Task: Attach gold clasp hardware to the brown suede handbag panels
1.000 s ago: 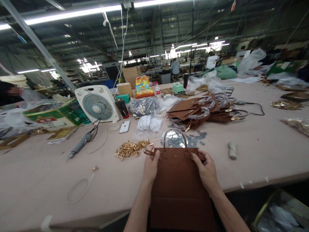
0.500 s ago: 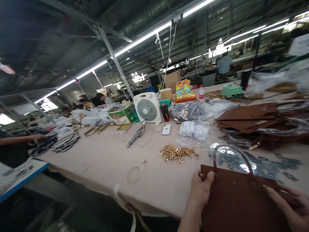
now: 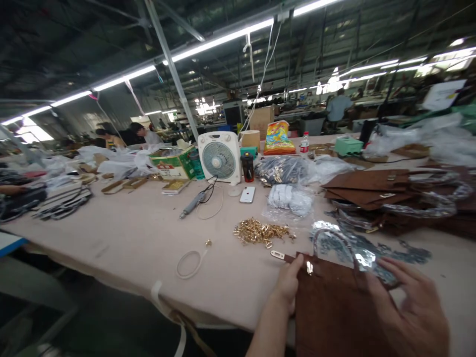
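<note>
A brown leather bag [image 3: 330, 307] with a plastic-wrapped handle [image 3: 334, 238] lies at the near edge of the table. My left hand [image 3: 288, 285] grips its upper left corner, beside a small gold strap end [image 3: 277, 255]. My right hand [image 3: 412, 310] hovers over the bag's right side with its fingers spread, blurred by motion. A heap of small gold metal parts [image 3: 260, 231] lies just beyond the bag.
A stack of brown bags [image 3: 401, 196] fills the right. A white fan [image 3: 219, 157], phone [image 3: 247, 194], electric screwdriver [image 3: 191, 205], bagged hardware [image 3: 286, 169] and a white cord loop [image 3: 188, 263] lie on the table [image 3: 122, 238]. Other people sit at the far left.
The view swung left, then settled. My right hand let go of the bag's top edge and opened. A gold strap end now shows at the bag's left corner.
</note>
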`<state>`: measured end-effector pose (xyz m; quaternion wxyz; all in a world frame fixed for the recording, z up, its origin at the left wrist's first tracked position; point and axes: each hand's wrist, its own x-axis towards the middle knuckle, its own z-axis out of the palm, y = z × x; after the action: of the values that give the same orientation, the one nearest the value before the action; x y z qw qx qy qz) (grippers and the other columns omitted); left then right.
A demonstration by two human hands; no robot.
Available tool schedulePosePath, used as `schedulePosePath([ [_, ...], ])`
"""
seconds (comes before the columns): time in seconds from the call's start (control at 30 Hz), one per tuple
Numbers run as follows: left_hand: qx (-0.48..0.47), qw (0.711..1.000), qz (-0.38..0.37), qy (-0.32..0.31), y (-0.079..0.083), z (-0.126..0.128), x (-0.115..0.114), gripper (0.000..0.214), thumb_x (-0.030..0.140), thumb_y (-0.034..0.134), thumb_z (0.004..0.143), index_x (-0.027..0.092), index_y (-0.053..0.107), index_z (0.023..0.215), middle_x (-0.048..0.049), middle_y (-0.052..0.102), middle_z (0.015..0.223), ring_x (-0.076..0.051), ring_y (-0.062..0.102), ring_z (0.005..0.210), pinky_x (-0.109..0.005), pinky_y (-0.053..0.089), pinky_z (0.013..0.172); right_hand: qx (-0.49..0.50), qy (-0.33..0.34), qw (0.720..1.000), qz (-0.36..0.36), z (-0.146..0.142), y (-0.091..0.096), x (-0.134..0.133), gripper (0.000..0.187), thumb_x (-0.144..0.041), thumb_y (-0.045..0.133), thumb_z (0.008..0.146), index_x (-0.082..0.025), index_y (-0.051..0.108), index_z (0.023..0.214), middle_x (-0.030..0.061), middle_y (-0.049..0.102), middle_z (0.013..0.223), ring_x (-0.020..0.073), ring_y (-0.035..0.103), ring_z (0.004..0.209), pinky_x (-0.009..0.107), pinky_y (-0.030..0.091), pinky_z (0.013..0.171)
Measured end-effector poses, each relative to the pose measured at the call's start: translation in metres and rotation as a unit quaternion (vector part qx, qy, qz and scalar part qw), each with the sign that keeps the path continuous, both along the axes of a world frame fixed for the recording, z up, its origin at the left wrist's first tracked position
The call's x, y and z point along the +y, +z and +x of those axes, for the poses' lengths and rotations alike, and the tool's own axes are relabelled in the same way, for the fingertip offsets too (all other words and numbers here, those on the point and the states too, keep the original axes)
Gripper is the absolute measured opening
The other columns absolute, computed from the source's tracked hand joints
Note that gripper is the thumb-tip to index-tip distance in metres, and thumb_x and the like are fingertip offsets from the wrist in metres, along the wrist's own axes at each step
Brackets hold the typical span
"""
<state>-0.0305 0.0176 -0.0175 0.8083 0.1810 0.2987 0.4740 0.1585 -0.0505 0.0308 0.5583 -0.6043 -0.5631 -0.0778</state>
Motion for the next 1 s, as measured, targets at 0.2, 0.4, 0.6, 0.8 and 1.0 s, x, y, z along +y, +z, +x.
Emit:
schedulePosePath([
  [0.2,-0.032,0.999,0.010,0.018,0.006,-0.006,0.002,0.055,0.038,0.086,0.075,0.013,0.071,0.121,-0.0150,0.079,0.110,-0.033,0.075,0.107,-0.045,0.055,0.103,0.000,0.156,0.988,-0.017,-0.058,0.014,0.042,0.027,-0.042,0.062,0.097,-0.030,0.068,0.120,0.0083,0.069,0.122,0.0309,0.065,0.114,0.049,0.050,0.103],
  [0.4,-0.051,0.996,0.069,-0.009,0.022,-0.007,0.000,0.055,0.041,0.077,0.084,0.013,0.071,0.131,-0.0157,0.076,0.122,-0.036,0.070,0.120,-0.048,0.052,0.109,0.012,0.249,0.955,-0.160,-0.078,-0.018,0.101,0.035,-0.038,0.056,0.096,-0.026,0.067,0.128,0.0095,0.069,0.122,0.0277,0.068,0.106,0.043,0.054,0.096],
  [0.6,-0.056,0.998,0.043,0.000,0.009,-0.004,0.006,0.052,0.038,0.077,0.083,0.012,0.072,0.127,-0.0158,0.077,0.122,-0.037,0.070,0.119,-0.050,0.053,0.108,-0.097,0.130,0.936,-0.311,-0.079,-0.031,0.141,0.030,-0.032,0.064,0.090,-0.024,0.074,0.117,0.0118,0.073,0.115,0.0284,0.071,0.100,0.039,0.051,0.091],
  [0.8,-0.038,0.999,0.016,0.001,-0.001,-0.002,0.008,0.044,0.040,0.078,0.081,0.011,0.076,0.114,-0.0159,0.079,0.113,-0.037,0.072,0.115,-0.051,0.053,0.106,-0.111,0.093,0.926,-0.350,-0.090,-0.017,0.144,0.018,-0.030,0.065,0.091,-0.026,0.078,0.103,0.0110,0.072,0.107,0.0276,0.071,0.093,0.036,0.048,0.080],
  [1.0,0.023,0.999,0.045,-0.013,0.012,-0.002,0.003,0.042,0.044,0.076,0.084,0.018,0.075,0.117,-0.0125,0.078,0.117,-0.035,0.071,0.118,-0.050,0.055,0.105,-0.045,0.117,0.951,-0.282,-0.080,-0.005,0.125,0.018,-0.019,0.059,0.091,-0.025,0.073,0.101,0.0043,0.073,0.104,0.0202,0.070,0.093,0.030,0.052,0.085],
])
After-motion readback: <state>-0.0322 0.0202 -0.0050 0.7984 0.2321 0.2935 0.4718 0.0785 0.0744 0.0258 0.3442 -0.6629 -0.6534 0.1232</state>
